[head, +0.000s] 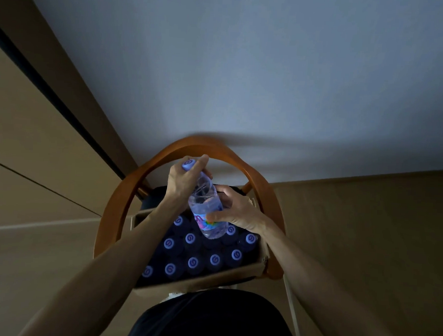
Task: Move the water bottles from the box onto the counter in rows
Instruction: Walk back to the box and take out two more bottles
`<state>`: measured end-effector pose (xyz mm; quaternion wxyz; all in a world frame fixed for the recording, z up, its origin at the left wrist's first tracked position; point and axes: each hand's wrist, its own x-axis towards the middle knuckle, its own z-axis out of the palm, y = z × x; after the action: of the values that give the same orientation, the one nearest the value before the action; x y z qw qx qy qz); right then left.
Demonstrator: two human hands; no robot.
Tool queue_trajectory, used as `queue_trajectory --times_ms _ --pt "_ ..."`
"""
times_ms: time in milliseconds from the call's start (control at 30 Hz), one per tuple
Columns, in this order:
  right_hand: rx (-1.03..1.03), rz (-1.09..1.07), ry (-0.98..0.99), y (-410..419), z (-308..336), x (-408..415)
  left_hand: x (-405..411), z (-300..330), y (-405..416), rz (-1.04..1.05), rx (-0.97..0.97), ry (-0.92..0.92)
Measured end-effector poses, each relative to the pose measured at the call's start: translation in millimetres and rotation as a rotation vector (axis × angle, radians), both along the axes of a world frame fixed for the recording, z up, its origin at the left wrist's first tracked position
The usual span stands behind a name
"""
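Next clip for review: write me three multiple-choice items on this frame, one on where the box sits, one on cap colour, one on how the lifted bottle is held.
1. Where does the cardboard box rest?
A. on a wooden chair
B. on a shelf
C. on a cart

2. What colour are the caps of the bottles in the box?
A. red
B. pale purple
C. green

3. How is the lifted bottle held?
A. by the right hand alone
B. by neither hand
C. by both hands

Answers:
1 A, the chair's curved back arcs behind the box.
2 B, the cap tops look lilac.
3 C, the left hand grips the neck and the right hand the body.
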<state>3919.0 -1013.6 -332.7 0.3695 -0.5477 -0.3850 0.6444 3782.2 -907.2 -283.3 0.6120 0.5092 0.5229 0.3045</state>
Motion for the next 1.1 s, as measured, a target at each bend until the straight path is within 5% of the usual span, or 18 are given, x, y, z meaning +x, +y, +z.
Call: queue_trajectory --times_ms 100,267,467,667,1100 --pt "-0.063 -0.063 -0.044 -4 -12 16 -1 2 7 0.043 -0.039 -0.035" --pt "-0.271 -0.046 -0.449 -21 -52 47 -3 2 18 0.107 -0.071 -0.077" --pt "-0.389 0.375 -0.893 -38 -98 56 -5 -3 21 0.218 -0.213 -0.171" --pt "-0.269 0.71 -1.251 -41 -119 35 -12 -7 27 0.244 -0.22 -0.162" --pt "-0.208 0.65 -1.188 -45 -106 44 -19 8 33 0.229 -0.137 -0.167"
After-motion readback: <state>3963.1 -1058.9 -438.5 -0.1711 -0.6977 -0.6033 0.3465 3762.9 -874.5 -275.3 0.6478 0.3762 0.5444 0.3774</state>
